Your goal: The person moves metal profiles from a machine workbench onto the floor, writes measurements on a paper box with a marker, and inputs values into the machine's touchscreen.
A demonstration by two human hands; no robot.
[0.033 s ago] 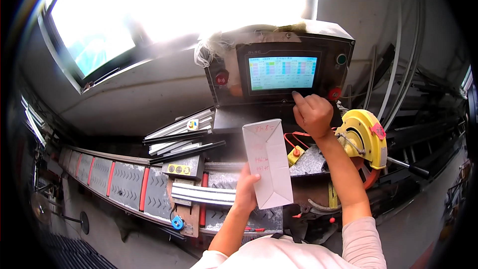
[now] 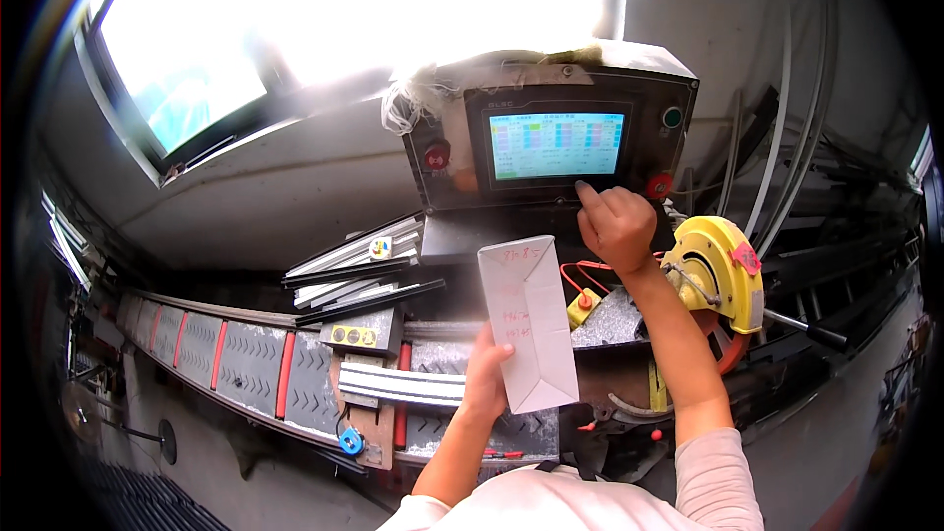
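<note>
My left hand (image 2: 486, 374) grips a white paper box (image 2: 536, 334) by its lower left edge, thumb on the front. Red handwriting marks the box's face, and its long side tilts slightly. My right hand (image 2: 621, 228) is raised with its fingers curled in and the index finger pointing up, its tip at the lower frame of a lit touch screen (image 2: 557, 147). Whether the fingertip touches the panel I cannot tell. Nothing shows in the right hand. The screen, with coloured table cells, sits in a dark control box (image 2: 452, 192).
Right of my right forearm stands a yellow round saw guard (image 2: 710, 270) with a black-tipped lever. A roller bench (image 2: 251, 364) runs left, bearing a striped white profile (image 2: 403, 383) and a blue tape measure (image 2: 351, 440). Metal profiles (image 2: 344, 275) are piled behind. Red emergency buttons (image 2: 659, 186) flank the screen.
</note>
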